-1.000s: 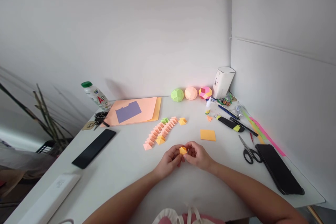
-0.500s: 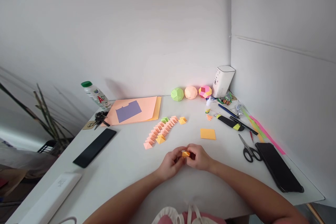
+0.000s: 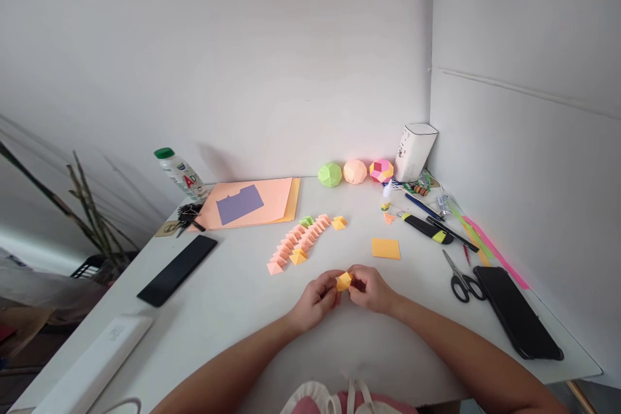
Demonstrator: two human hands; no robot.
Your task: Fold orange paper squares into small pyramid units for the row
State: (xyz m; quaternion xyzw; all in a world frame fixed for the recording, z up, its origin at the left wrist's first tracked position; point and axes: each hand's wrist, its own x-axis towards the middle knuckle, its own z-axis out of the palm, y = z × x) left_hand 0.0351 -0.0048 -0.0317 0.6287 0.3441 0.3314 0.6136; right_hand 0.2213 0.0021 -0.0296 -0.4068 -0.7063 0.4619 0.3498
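Between my two hands, low over the near part of the table, is a small folded orange paper piece (image 3: 344, 281). My left hand (image 3: 317, 301) pinches it from the left, and my right hand (image 3: 371, 289) grips its right side; some fingertips are hidden behind it. Ahead and to the left, peach folded paper pieces (image 3: 291, 240) stand in two slanting rows, with green ones (image 3: 306, 221) at the far end. Similar orange folded pieces (image 3: 298, 257) sit beside the rows. A flat orange paper stack (image 3: 386, 248) lies beyond my right hand.
Scissors (image 3: 464, 278), a black phone (image 3: 519, 314) and a utility knife (image 3: 427, 228) lie at right, near a glue bottle (image 3: 387, 197). Faceted paper balls (image 3: 355, 172) line the wall. At left are peach sheets (image 3: 247, 204), a black slab (image 3: 177, 270) and a white bottle (image 3: 182, 176).
The orange piece has been turned between my fingers and now shows a wider, peaked face. My hands stay in nearly the same place; the view has shifted slightly.
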